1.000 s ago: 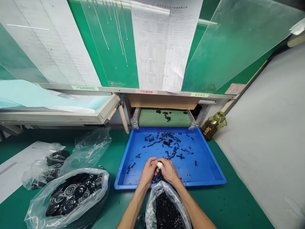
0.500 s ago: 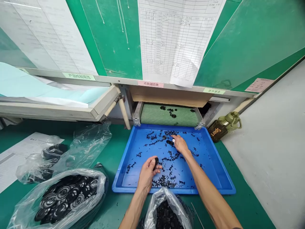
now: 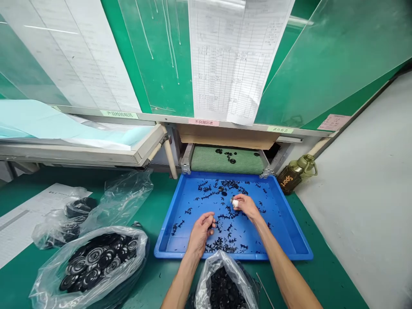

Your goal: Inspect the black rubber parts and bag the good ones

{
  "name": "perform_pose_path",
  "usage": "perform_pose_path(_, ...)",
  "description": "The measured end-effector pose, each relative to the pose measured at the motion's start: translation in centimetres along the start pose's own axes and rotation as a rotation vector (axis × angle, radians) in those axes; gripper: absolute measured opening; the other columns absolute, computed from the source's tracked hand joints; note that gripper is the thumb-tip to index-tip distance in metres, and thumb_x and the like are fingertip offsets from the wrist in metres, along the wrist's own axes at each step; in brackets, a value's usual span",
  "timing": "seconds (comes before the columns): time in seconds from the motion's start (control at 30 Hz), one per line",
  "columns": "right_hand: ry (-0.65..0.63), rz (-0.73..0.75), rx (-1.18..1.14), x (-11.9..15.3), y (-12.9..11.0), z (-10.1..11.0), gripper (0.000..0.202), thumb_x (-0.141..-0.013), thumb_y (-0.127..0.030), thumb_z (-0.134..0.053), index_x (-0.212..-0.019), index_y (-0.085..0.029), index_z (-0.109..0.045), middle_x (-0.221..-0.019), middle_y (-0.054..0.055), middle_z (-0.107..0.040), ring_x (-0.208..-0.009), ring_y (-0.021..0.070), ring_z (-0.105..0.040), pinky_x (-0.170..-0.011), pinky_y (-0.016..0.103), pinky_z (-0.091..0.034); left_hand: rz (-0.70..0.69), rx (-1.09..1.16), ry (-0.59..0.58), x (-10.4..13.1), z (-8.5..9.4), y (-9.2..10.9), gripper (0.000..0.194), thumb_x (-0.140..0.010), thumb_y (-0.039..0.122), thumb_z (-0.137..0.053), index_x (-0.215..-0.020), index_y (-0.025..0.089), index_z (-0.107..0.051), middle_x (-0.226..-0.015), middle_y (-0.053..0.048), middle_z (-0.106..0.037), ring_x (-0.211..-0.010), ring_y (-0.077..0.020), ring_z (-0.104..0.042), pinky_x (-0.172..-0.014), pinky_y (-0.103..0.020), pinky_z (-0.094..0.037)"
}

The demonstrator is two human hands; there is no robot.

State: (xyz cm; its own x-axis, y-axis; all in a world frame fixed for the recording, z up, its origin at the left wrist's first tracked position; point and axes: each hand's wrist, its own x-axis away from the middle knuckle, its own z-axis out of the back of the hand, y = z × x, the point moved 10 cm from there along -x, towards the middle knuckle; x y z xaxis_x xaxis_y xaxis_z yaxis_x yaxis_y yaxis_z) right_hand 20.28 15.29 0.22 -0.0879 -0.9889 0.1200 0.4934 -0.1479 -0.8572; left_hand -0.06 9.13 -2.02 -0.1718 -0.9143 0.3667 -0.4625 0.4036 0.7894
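Observation:
My left hand [image 3: 200,234] is closed over the blue tray [image 3: 176,206], its fingers curled around a black disc [image 3: 211,224] that is mostly hidden. My right hand [image 3: 247,207], with white wrapping on one finger, pinches a small round black disc [image 3: 232,199] just above the tray floor. Close to it lie two loose black discs [image 3: 221,189]. Many small black scraps [image 3: 222,245] are scattered over the tray. Below my hands, an open plastic bag [image 3: 225,287] of small black pieces stands at the tray's front edge.
A green conveyor belt [image 3: 227,165] carrying a few black parts ends at the tray's back. At left are a large bag of black ringed discs [image 3: 93,262], a smaller clear bag [image 3: 69,223] and a paper sheet [image 3: 19,214]. A bottle [image 3: 294,174] stands right; a thin rod [image 3: 265,292] lies in front.
My right hand has drawn back toward me from the discs at the tray's back, now pinching one. The left hand has turned, so its disc shows less. The view has shifted slightly.

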Motion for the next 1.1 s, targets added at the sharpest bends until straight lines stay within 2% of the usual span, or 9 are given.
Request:
perform_pose_path(0.2,-0.077,0.132,-0.170,6.2,-4.5,-4.8,0.018,-0.070,-0.012,-0.049,-0.083,-0.016,-0.061,-0.065,-0.001,-0.063,-0.055,0.0113,-0.059,-0.053,0.022,-0.049,-0.028,-0.140,-0.062,0.5,-1.4,0.1,0.045,-0.067,0.055,-0.066,-0.088,0.015,-0.061,-0.068,0.000,-0.058,-0.055,-0.0098,-0.051,-0.042,-0.017,-0.030)
perform_pose_path(0.33,-0.073,0.233,-0.196,8.1,-7.3,-5.6,0.034,-0.071,-0.011,-0.046,-0.100,-0.018,-0.062,-0.076,-0.001,-0.064,-0.060,0.0101,-0.058,-0.055,0.020,-0.048,-0.071,-0.189,-0.137,0.9,-2.3,0.4,0.043,-0.071,0.056,-0.062,-0.083,0.015,-0.060,-0.056,0.003,-0.052,-0.047,-0.0075,-0.042,-0.041,-0.017,-0.026)
perform_pose_path(0.43,-0.081,0.268,-0.182,8.4,-8.1,-5.6,0.031,-0.075,-0.015,-0.047,-0.100,-0.018,-0.065,-0.075,0.001,-0.065,-0.060,0.0111,-0.058,-0.055,0.021,-0.047,-0.094,-0.193,-0.133,0.9,-2.2,0.5,0.042,-0.072,0.056,-0.061,-0.079,0.015,-0.059,-0.051,0.005,-0.049,-0.044,-0.0063,-0.037,-0.041,-0.017,-0.024)
perform_pose_path(0.6,-0.079,0.242,-0.143,8.1,-7.8,-6.0,0.027,-0.078,-0.020,-0.048,-0.096,-0.016,-0.067,-0.068,0.001,-0.065,-0.057,0.0120,-0.057,-0.054,0.022,-0.046,-0.106,-0.183,-0.077,0.7,-1.5,0.6,0.041,-0.070,0.056,-0.063,-0.072,0.015,-0.056,-0.048,0.006,-0.046,-0.041,-0.0055,-0.034,-0.040,-0.017,-0.020)
perform_pose_path(0.77,-0.106,0.191,-0.123,6.9,-7.3,-7.3,0.028,-0.079,-0.021,-0.044,-0.095,-0.015,-0.066,-0.060,0.000,-0.062,-0.048,0.0103,-0.054,-0.047,0.020,-0.043,-0.118,-0.163,-0.010,0.7,-0.6,0.8,0.041,-0.070,0.055,-0.062,-0.077,0.015,-0.057,-0.053,0.006,-0.048,-0.043,-0.0053,-0.034,-0.041,-0.017,-0.020)
perform_pose_path(0.87,-0.142,0.146,-0.113,6.0,-6.4,-8.3,0.029,-0.082,-0.024,-0.040,-0.094,-0.014,-0.064,-0.056,0.000,-0.059,-0.044,0.0095,-0.052,-0.042,0.018,-0.041,-0.133,-0.169,0.007,0.7,-0.4,0.9,0.038,-0.071,0.052,-0.063,-0.073,0.015,-0.056,-0.054,0.005,-0.048,-0.044,-0.0051,-0.034,-0.041,-0.017,-0.022)
perform_pose_path(0.97,-0.188,0.123,-0.068,5.2,-5.3,-8.9,0.030,-0.086,-0.025,-0.035,-0.098,-0.014,-0.061,-0.057,-0.001,-0.061,-0.044,0.0099,-0.054,-0.042,0.019,-0.044,-0.138,-0.175,0.027,0.6,-0.2,0.7,0.037,-0.072,0.050,-0.063,-0.073,0.015,-0.056,-0.057,0.005,-0.050,-0.045,-0.0051,-0.036,-0.042,-0.017,-0.024)
perform_pose_path(1.03,-0.214,0.123,-0.008,4.7,-4.4,-8.4,0.030,-0.086,-0.021,-0.032,-0.099,-0.015,-0.059,-0.062,0.000,-0.063,-0.049,0.0109,-0.058,-0.048,0.022,-0.048,-0.124,-0.175,0.048,0.5,0.0,0.5,0.036,-0.073,0.050,-0.063,-0.075,0.015,-0.055,-0.057,0.005,-0.049,-0.045,-0.0050,-0.036,-0.042,-0.017,-0.023)
perform_pose_path(1.1,-0.205,0.129,0.083,3.9,-3.5,-6.8,0.028,-0.084,-0.016,-0.034,-0.094,-0.016,-0.061,-0.075,0.003,-0.066,-0.062,0.0128,-0.063,-0.059,0.026,-0.051,-0.101,-0.167,0.056,0.4,0.1,0.2,0.036,-0.074,0.051,-0.062,-0.077,0.016,-0.055,-0.057,0.005,-0.049,-0.044,-0.0050,-0.036,-0.041,-0.017,-0.022)
